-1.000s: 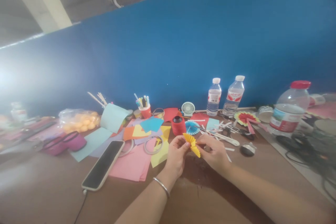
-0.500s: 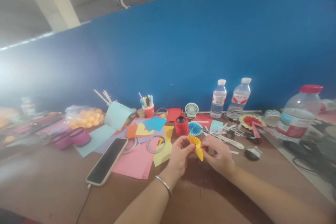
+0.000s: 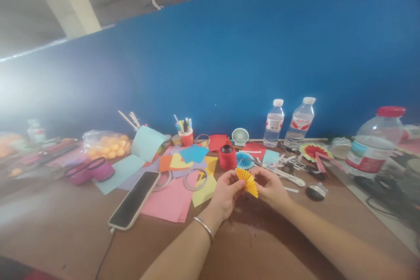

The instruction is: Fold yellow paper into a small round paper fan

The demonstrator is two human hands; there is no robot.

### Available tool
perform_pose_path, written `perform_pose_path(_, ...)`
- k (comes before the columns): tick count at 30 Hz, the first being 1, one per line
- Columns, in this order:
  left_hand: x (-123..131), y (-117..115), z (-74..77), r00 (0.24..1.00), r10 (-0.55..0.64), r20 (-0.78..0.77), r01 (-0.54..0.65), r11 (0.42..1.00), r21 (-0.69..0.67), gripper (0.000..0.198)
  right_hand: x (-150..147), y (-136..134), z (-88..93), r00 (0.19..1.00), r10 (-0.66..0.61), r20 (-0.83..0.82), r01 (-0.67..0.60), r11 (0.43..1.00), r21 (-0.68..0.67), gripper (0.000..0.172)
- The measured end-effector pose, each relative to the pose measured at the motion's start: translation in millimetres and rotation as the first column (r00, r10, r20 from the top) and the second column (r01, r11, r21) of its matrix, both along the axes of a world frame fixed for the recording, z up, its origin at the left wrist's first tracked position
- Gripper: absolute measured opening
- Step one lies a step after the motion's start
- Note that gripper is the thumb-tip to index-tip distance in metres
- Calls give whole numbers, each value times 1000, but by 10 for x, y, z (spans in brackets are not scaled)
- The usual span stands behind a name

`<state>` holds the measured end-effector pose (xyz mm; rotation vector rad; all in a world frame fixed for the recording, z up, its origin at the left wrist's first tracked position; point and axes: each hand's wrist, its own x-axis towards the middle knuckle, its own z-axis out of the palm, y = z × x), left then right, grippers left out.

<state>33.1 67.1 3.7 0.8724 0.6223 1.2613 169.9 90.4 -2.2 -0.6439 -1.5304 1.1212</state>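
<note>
A yellow pleated paper fan is held up over the brown table, its folds spread out. My left hand pinches it from the left, thumb on the front near the gathered edge. On its other side my right hand has its fingers closed at the fan's right edge, the fingertips partly hidden behind the paper. Just beyond the hands stand a red spool-like object with a dark top and a blue pleated paper rosette.
To the left lie a phone on a cable, pink paper sheets and rolls of tape. White paper strips, a red-and-yellow rosette, water bottles and a large red-capped bottle are at the right. A blue wall rises behind.
The yellow fan has turned and now shows its pleated face more broadly. My right hand has shifted its fingers up behind the fan's edge; my left hand stays nearly in place.
</note>
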Motion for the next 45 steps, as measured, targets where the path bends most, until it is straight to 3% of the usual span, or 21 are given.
perform_pose_path(4, 3, 8, -1, 999, 32, -9, -32, 999, 16, 19, 3, 17, -27, 994, 87, -65, -94, 990, -105, 13)
perform_pose_path(8, 1, 10, -6, 999, 43, -25, -43, 999, 6, 22, 19, 31, -37, 996, 86, -13, -87, 989, -116, 14)
perform_pose_path(17, -3, 4, 7, 999, 22, -45, -23, 1000, -8, 24, 42, 42, -10, 998, 29, 54, -29, 1000, 6, 14)
perform_pose_path(28, 11, -5, -24, 1000, -21, -11, 20, 999, -51, 26, 40, 27, -17, 986, 97, 135, -97, 995, -5, 16)
perform_pose_path(39, 7, 12, -24, 997, 51, -51, -53, 998, -39, 27, 58, 98, -68, 992, -4, 129, -13, 991, 131, 10)
perform_pose_path(45, 18, -3, -38, 997, 23, -74, -25, 1000, -18, 25, 43, 44, -38, 993, -4, 122, -5, 997, 76, 10)
